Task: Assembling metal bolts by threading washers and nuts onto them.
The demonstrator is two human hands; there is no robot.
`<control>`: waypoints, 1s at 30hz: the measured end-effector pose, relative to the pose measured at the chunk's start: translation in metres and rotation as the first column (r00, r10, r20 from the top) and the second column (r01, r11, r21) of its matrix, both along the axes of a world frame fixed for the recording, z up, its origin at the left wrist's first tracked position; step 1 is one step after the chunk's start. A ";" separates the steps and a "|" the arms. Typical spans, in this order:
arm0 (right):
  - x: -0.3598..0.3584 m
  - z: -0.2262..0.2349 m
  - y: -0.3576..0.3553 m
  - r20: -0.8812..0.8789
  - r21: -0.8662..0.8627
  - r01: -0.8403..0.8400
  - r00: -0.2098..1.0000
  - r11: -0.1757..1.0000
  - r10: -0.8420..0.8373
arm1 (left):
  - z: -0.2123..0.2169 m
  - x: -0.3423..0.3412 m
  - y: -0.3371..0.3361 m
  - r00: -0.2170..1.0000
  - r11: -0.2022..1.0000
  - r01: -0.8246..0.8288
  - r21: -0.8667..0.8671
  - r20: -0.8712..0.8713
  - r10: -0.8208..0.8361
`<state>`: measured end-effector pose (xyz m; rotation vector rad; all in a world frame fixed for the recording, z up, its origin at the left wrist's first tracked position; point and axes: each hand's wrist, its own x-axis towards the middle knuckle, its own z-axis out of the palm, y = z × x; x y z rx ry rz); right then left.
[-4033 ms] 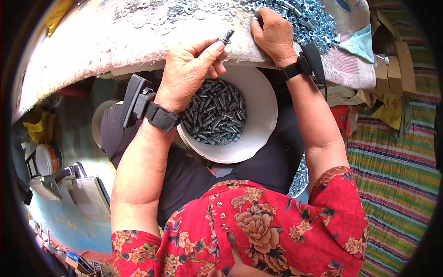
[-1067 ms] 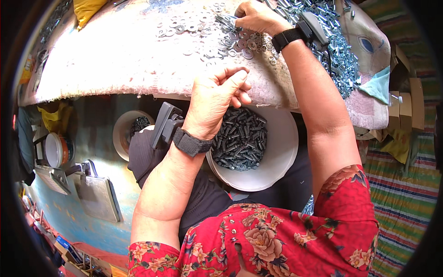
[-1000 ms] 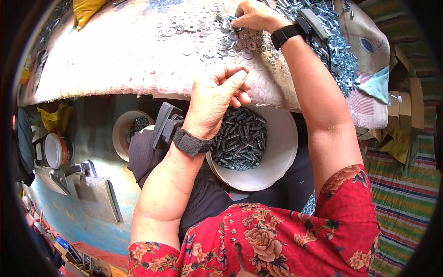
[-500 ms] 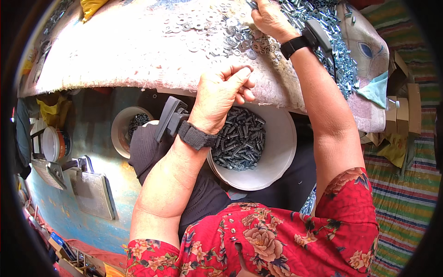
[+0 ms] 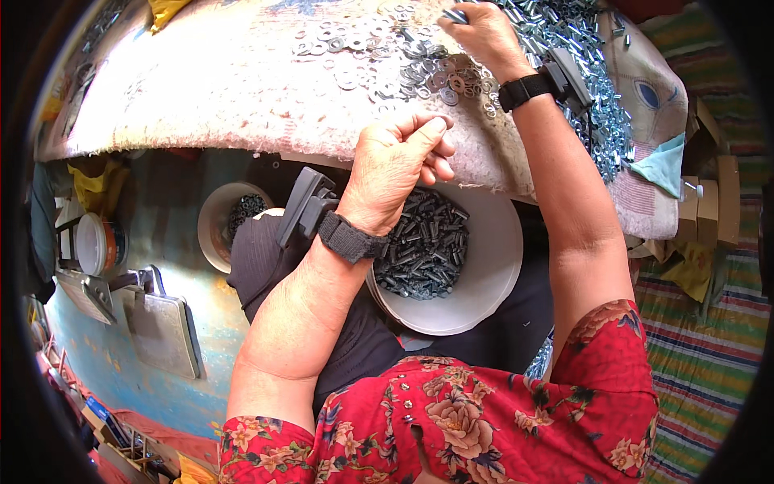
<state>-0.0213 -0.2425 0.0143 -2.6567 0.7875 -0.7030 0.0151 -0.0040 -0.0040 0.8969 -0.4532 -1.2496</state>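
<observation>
Right hand point(image 5: 488, 37) shifted rightward, gripping a blurred fastener point(image 5: 455, 16); hold of left fingers point(image 5: 425, 139) unclear.

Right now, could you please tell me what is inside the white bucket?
The white bucket holds a heap of dark bolts. The left hand and black wrist strap cover its upper-left edge, and whatever lies beneath the top layer cannot be seen.

A small, makeshift workshop is showing here: loose washers point(image 5: 415, 77) are lying beyond the large white bucket point(image 5: 500, 250), shiny fasteners point(image 5: 601, 129) are heaping right of them, dark bolts point(image 5: 419, 250) are filling its bottom, and a smaller hardware tub point(image 5: 212, 223) is standing left of it.
</observation>
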 end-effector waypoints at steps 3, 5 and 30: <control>0.024 0.002 0.028 -0.117 -0.082 0.029 0.992 0.996 -0.038 | -0.001 0.002 0.002 1.000 0.999 -0.017 0.041 0.026 0.015; 0.034 0.017 0.048 -0.301 -0.249 0.054 0.945 0.967 -0.131 | 0.000 0.002 0.002 1.000 0.999 -0.018 0.032 0.026 0.017; -0.048 0.034 0.033 0.341 0.907 -0.212 0.876 0.364 -0.341 | 0.008 -0.001 -0.011 0.999 0.999 -0.008 -0.038 -0.031 0.007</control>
